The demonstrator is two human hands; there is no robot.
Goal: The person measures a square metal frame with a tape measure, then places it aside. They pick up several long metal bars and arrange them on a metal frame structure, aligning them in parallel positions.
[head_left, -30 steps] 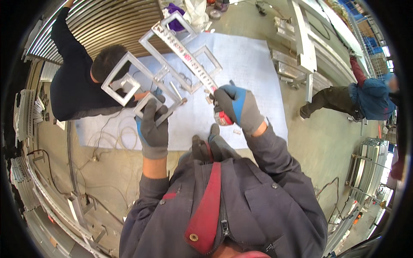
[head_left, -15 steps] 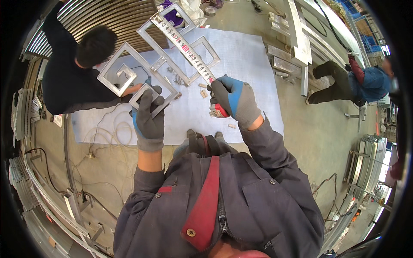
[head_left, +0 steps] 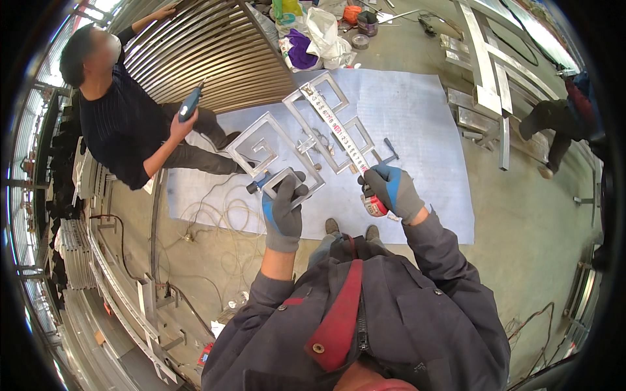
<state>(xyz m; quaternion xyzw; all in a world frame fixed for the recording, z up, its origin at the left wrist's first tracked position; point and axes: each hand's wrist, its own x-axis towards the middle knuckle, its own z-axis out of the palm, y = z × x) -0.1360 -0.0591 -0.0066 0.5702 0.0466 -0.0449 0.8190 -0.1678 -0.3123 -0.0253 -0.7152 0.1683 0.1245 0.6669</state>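
An angular silver metal frame (head_left: 295,147) of joined square loops and spirals is held up over a pale sheet. My left hand (head_left: 285,218), in a grey and blue glove, is closed round the frame's near left corner, with the fingers over a small square loop. My right hand (head_left: 398,192), gloved the same way, grips a red tape measure (head_left: 374,206). Its pulled-out blade (head_left: 336,127) runs slantwise along the frame, and its hooked end meets the far part. The right thumb and fingers press at the blade near the case.
At the left a co-worker holds a blue power tool (head_left: 190,104), the other hand on a slatted metal panel (head_left: 208,58). The pale sheet (head_left: 430,130) covers the floor. Metal beams (head_left: 486,85) stand at the right; white sacks (head_left: 326,36) lie beyond. A hose (head_left: 228,208) coils at the left.
The view has shifted, so my hands and the frame appear farther right and lower. The co-worker has straightened up and now shows a power tool in hand. My holds look the same.
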